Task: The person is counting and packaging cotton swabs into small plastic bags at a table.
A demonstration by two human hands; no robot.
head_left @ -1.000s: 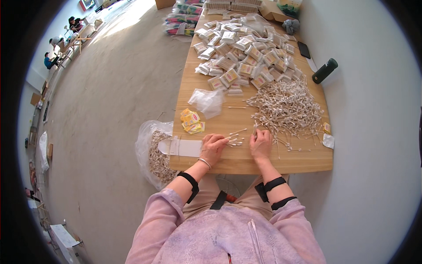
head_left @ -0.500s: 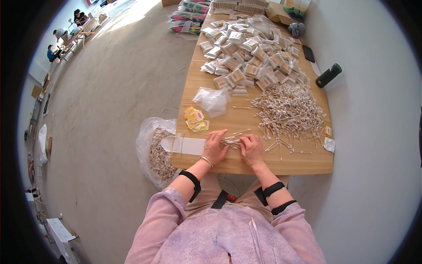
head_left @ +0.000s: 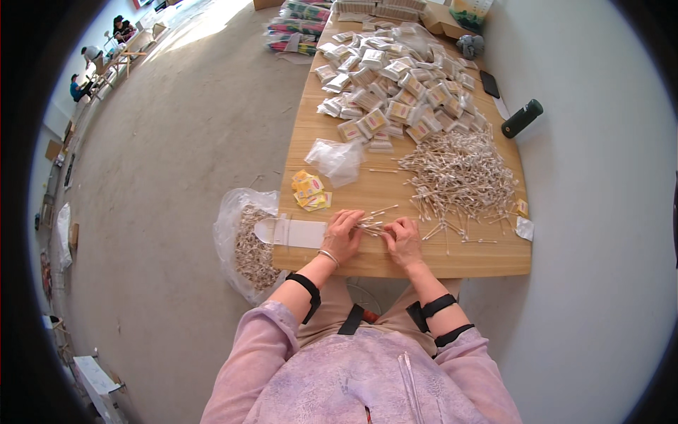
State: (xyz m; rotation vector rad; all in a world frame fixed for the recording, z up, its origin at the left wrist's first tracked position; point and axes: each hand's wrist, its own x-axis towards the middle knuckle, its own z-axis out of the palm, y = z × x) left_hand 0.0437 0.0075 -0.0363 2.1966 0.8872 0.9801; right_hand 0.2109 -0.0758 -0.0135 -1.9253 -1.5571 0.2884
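My left hand (head_left: 342,237) and my right hand (head_left: 403,242) face each other near the table's front edge. Between them lies a small bunch of cotton swabs (head_left: 370,226), gripped at its left end by my left fingers and pinched at the other by my right. A few swabs stick out of the bunch at an angle. Beside my left hand rests a flat white plastic tray (head_left: 308,234) with a rounded clear end past the table edge. Yellow printed cards (head_left: 311,192) and clear plastic bags (head_left: 335,161) lie beyond it. A loose heap of cotton swabs (head_left: 462,169) spreads beyond my right hand.
Packed swab bags (head_left: 395,78) cover the table's far half. A phone (head_left: 489,84) and a dark green bottle (head_left: 522,119) are at the right, by the wall. Left of the table stands a clear sack (head_left: 253,247) full of swabs. People sit far off at upper left.
The view has shifted slightly. Both hands stay at the bunch, and its swabs have been moved a little between my fingers.
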